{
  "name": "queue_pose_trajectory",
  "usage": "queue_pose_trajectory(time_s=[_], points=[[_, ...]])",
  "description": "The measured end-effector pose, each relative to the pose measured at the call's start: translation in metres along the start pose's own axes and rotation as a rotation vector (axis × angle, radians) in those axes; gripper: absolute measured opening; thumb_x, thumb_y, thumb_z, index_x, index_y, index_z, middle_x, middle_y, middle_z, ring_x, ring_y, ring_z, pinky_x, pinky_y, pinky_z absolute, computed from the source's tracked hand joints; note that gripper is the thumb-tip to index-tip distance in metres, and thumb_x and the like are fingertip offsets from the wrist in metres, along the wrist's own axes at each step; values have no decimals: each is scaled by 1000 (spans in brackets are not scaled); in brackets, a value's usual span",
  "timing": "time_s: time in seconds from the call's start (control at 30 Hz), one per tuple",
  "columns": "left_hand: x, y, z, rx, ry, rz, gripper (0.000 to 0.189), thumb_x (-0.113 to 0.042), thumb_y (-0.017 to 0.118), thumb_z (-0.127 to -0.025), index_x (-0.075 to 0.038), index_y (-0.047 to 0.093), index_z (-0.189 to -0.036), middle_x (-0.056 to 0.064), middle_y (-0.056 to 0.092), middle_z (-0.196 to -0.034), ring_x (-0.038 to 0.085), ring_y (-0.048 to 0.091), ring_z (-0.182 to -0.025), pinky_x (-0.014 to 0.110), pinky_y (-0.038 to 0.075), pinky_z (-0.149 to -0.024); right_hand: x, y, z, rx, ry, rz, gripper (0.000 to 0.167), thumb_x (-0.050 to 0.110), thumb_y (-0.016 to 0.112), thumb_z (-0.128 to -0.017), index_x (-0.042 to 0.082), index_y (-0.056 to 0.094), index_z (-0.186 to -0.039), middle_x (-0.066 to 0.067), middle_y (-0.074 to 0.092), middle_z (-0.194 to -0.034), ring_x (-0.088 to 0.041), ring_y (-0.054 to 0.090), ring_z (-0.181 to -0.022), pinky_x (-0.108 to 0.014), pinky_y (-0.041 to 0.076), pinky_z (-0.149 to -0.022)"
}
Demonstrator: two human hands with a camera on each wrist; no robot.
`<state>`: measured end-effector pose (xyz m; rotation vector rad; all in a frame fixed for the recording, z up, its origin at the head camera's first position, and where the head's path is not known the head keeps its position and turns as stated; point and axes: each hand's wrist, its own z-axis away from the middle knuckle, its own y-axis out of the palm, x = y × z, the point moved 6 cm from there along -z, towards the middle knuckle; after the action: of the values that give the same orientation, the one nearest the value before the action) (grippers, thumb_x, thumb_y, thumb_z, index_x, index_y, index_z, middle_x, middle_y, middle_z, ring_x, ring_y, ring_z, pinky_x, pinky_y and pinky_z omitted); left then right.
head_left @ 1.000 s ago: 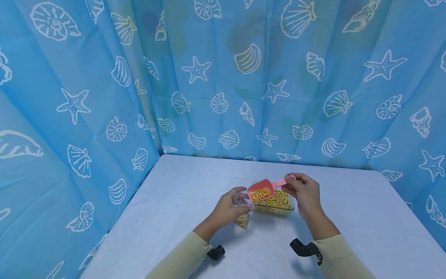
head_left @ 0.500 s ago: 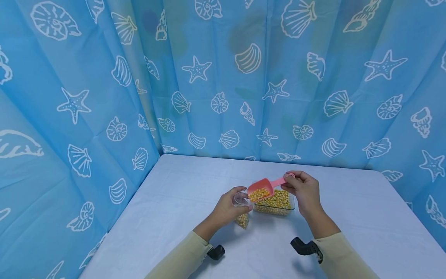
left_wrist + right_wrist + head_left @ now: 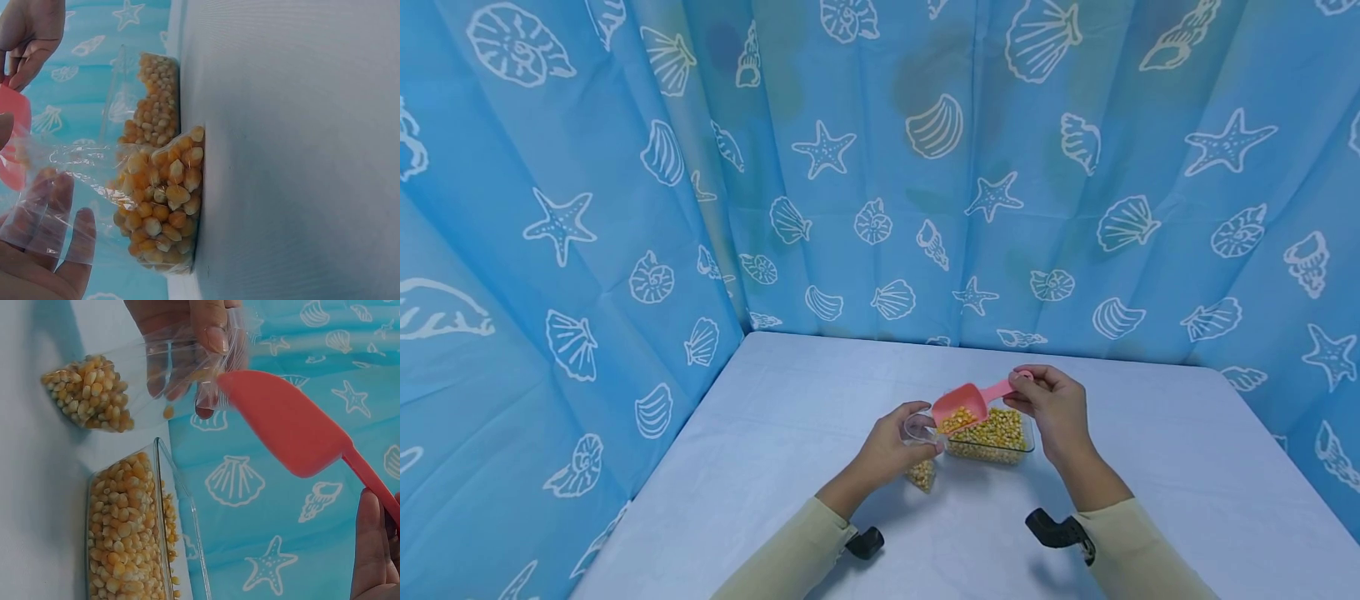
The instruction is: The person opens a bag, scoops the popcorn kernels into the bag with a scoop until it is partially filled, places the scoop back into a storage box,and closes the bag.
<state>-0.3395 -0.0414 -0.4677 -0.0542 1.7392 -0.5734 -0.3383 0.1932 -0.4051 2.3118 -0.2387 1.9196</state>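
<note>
My left hand [image 3: 887, 443] holds a clear plastic bag [image 3: 162, 215] near its mouth, fingers and thumb around the top. Corn kernels fill the bag's lower part, which rests on the table. My right hand [image 3: 1062, 417] pinches the handle of a pink scoop [image 3: 964, 400], tilted with its lip at the bag's opening. Some yellow kernels [image 3: 958, 419] lie toward the scoop's lip. Inside the bag, a single kernel [image 3: 168, 412] shows above the pile in the right wrist view. The scoop's underside hides its contents there.
Just right of the bag stands a rectangular glass container [image 3: 1030, 448] full of corn kernels, partly below the scoop. A white cloth covers the table [image 3: 820, 383]. Blue curtains [image 3: 865, 167] with shell prints hang behind and at the left.
The right hand has risen slightly, tipping the scoop more toward the bag. Fewer kernels lie in the scoop, and they have slid toward its lip. The left hand has stayed in place.
</note>
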Motion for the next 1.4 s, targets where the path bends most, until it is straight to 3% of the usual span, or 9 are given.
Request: queue_pose_trajectory(time_s=[0.47, 0.8, 1.23, 1.4], points=[[-1, 1, 1, -13, -11, 11, 61, -28, 78, -84, -18, 51, -138, -13, 65, -109, 8, 60, -99, 38, 52, -87, 4, 1, 0, -3, -20, 6, 28, 19, 67, -94, -1, 60, -112, -4, 68, -92, -14, 71, -80, -28, 55, -74], [-1, -1, 0, -29, 35, -14, 63, -28, 78, -83, -17, 50, -139, -14, 65, -110, 9, 58, -102, 46, 48, -91, 8, 1, -2, 17, -75, 40, 34, 24, 67, -94, -2, 60, -115, -10, 67, -97, -15, 70, -83, -28, 55, -75], [0, -5, -2, -42, 57, -31, 64, -30, 77, -84, -24, 47, -140, -19, 63, -114, 6, 58, -102, 46, 47, -93, -26, -34, -15, -142, 56, -118, 34, 26, 67, -93, 4, 62, -119, -12, 64, -104, -15, 70, -84, -27, 55, -73], [0, -5, -1, -43, 74, -22, 64, -28, 77, -84, -23, 47, -141, -17, 64, -115, 7, 59, -102, 47, 45, -95, -42, -49, -16, -188, 92, -32, 39, 30, 65, -95, 5, 60, -124, -13, 64, -109, -13, 70, -83, -26, 55, -72]])
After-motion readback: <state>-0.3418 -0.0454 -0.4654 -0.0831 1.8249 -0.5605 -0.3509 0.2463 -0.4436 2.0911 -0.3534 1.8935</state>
